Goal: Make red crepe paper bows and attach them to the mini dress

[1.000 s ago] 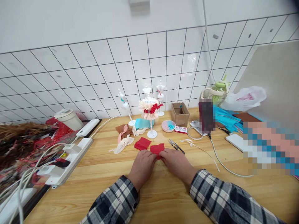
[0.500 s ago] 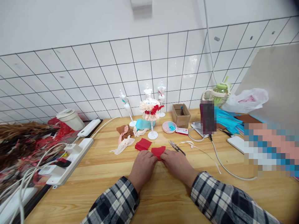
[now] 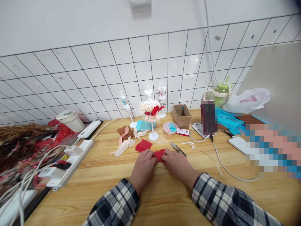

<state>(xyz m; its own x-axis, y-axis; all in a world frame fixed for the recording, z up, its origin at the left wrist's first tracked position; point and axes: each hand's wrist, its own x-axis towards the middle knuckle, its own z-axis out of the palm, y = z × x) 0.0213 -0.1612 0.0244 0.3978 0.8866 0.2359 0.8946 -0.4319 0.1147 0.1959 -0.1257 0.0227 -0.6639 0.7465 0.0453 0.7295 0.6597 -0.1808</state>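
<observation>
Between my two hands lies a small piece of red fabric (image 3: pixel 159 155) on the wooden table. My left hand (image 3: pixel 145 165) is closed on its left edge, with the fingertips bent over the cloth. On the other edge my right hand (image 3: pixel 176 163) pinches the same piece. Just beyond my left hand sits a flat stack of red fabric (image 3: pixel 143 145). Thread snips (image 3: pixel 178 149) rest beside my right hand. Behind them stands a miniature dress form (image 3: pixel 150 108) wearing a pale ruffled skirt with a red bow.
A pink bowl (image 3: pixel 170 128) and a cardboard box (image 3: pixel 182 115) stand at the back. Two more small dress forms are near the wall. Fabric scraps (image 3: pixel 124 147) lie left of centre. A power strip (image 3: pixel 71 163) runs along the left, a cable (image 3: pixel 225 168) along the right.
The far edge of the red fabric between my hands has been drawn lower, so less of it shows. Both hands stay in nearly the same place.
</observation>
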